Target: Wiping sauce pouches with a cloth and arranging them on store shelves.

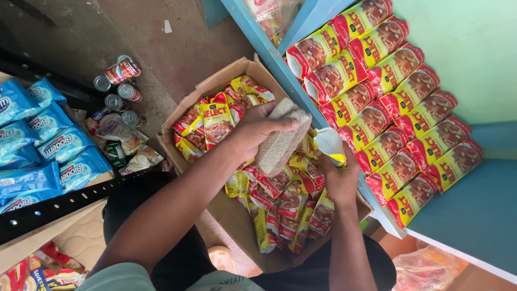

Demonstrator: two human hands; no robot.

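Blue packs (40, 145) lie at the far left, with tins (121, 86) on the floor (81, 37) just beside them and near the left corner of a cardboard box (231, 215) full of red-and-yellow sachets (280, 207). Over the box's middle the left hand (258, 129) is closed around a pale cloth (280, 143), fingers curled over its top. Just right of it, the right hand (339, 175) pinches one sachet (329, 144) at the front edge of the blue shelf (474, 215), where rows of pouches (388, 108) lie.
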